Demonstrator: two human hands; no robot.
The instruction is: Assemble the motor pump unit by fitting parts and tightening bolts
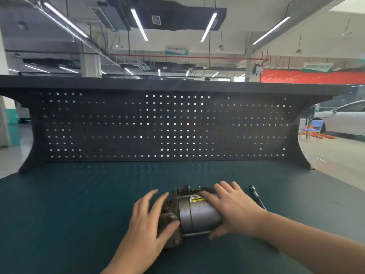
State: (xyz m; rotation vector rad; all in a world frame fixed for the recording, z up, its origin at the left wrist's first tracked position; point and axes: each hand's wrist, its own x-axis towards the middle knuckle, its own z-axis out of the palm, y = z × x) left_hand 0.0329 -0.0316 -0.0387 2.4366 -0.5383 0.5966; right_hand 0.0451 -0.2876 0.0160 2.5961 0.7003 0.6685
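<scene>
1. Motor pump unit [194, 213] lies on its side on the green counter [69, 204], at 6 o'clock in view, close to the near edge.
2. Grey round motor body points toward 3 o'clock; rusty bolted pump end [170, 224] faces 9 o'clock.
3. Yellow warning label [197, 199] sits on top of the motor body, at its 12 o'clock side.
4. Left hand [147, 224] is on the pump end: fingers spread over the top and far side, thumb pressed against the near face by a bolt head. Grip wraps loosely round the pump end, fingers curved.
5. Right hand [232, 207] lies over the motor body at the 3 o'clock end: fingers fairly straight across the top, reaching toward the label, thumb hooked under the near side. Unit is held between fingers and thumb.
6. Both forearms come in from 6 o'clock, right one from approx 4 o'clock.
7. A thin dark metal tool [256, 196] lies flat on the counter just past the right hand at 2 o'clock of the unit, not touched. Tool type: can't tell.
8. Black pegboard [158, 125] stands upright at the counter's far edge, 12 o'clock, w/ a shelf on top.
9. White car [343, 119] and blue chair [314, 128] in the bkgd at 3 o'clock.
</scene>
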